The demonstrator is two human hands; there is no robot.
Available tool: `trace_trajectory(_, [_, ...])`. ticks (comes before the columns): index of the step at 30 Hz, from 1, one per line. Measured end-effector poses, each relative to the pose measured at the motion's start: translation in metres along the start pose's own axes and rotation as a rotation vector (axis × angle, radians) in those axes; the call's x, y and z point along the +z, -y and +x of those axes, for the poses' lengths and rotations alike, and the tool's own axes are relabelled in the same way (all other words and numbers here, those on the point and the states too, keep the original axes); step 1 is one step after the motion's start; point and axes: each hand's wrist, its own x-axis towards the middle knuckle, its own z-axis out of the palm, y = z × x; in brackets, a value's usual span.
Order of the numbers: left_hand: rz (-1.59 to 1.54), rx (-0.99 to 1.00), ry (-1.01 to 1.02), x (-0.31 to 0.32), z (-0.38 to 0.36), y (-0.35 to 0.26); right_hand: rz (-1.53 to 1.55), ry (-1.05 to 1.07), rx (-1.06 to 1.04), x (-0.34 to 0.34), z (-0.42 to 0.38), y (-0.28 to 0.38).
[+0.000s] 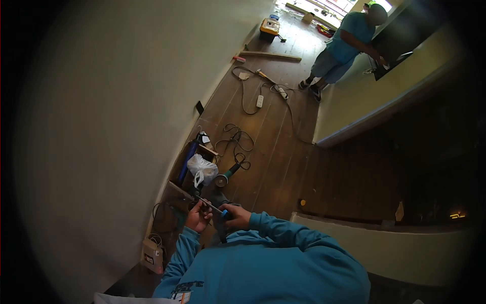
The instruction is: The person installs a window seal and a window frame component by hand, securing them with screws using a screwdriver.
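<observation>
Close in front of my body, a slim metal shaft with a blue end (225, 214), which looks like a screwdriver, runs between my two hands. My right hand (237, 217) is closed around its blue end. The fingers of my left hand (199, 217) pinch near the shaft's other end, by a small dark object (197, 193) I cannot make out. Just beyond my hands, a white plastic bag (202, 169) rests on an open box. Beside the bag lies an angle grinder (228, 175) with a green body, its disc toward me.
A looped cable (237, 138) and a power strip (259, 101) lie on the wooden floor. Farther off are a wooden plank (271, 55) and an orange-black toolbox (269, 29). Another person (349, 43) stands at a wall opening. A cardboard box (153, 255) sits by the left wall.
</observation>
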Motion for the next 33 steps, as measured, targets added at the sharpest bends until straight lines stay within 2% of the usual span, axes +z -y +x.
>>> trace_trajectory(2, [0.022, -0.056, 0.026, 0.011, -0.004, 0.012, 0.246, -0.105, -0.093, -0.007, -0.041, 0.010])
trace_trajectory(3, [0.131, -0.086, 0.030, 0.021, -0.007, 0.020, 0.376, -0.087, -0.068, -0.017, -0.060, 0.021])
trace_trajectory(4, [0.243, -0.113, 0.037, 0.039, -0.009, 0.026, 0.371, -0.110, -0.085, -0.023, -0.073, 0.026])
trace_trajectory(5, [0.396, -0.091, -0.039, 0.065, -0.019, 0.038, 0.487, -0.229, -0.086, -0.025, -0.085, 0.030])
trace_trajectory(6, [0.419, -0.096, -0.026, 0.072, -0.016, 0.048, 0.607, -0.345, -0.089, -0.026, -0.093, 0.030])
trace_trajectory(7, [0.553, -0.163, 0.015, 0.079, -0.014, 0.056, 0.549, -0.493, -0.126, -0.028, -0.096, 0.024])
trace_trajectory(8, [0.686, -0.231, 0.053, 0.086, -0.010, 0.065, 0.552, -0.512, -0.143, -0.030, -0.101, 0.017])
trace_trajectory(10, [0.748, -0.265, 0.087, 0.109, -0.002, 0.086, 0.543, -0.754, -0.155, -0.040, -0.111, 0.006])
trace_trajectory(13, [0.943, -0.316, 0.224, 0.154, 0.015, 0.115, 0.482, -0.916, -0.240, -0.063, -0.124, -0.003])
trace_trajectory(17, [0.972, -0.368, 0.332, 0.203, 0.065, 0.156, 0.627, -0.956, -0.324, -0.116, -0.160, -0.021])
trace_trajectory(19, [0.964, -0.414, 0.409, 0.230, 0.098, 0.182, 0.480, -1.135, -0.365, -0.151, -0.180, -0.039])
trace_trajectory(20, [0.974, -0.436, 0.413, 0.245, 0.115, 0.197, 0.487, -1.157, -0.361, -0.169, -0.192, -0.046])
trace_trajectory(27, [1.245, -0.287, 0.511, 0.371, 0.233, 0.326, 0.487, -1.359, -0.394, -0.317, -0.292, -0.071])
trace_trajectory(29, [1.267, -0.309, 0.560, 0.404, 0.264, 0.362, 0.488, -1.412, -0.390, -0.357, -0.318, -0.083])
trace_trajectory(31, [1.293, -0.342, 0.611, 0.429, 0.296, 0.393, 0.346, -1.541, -0.442, -0.394, -0.347, -0.101])
trace_trajectory(33, [1.160, -0.443, 0.658, 0.451, 0.329, 0.431, 0.331, -1.632, -0.438, -0.427, -0.381, -0.098])
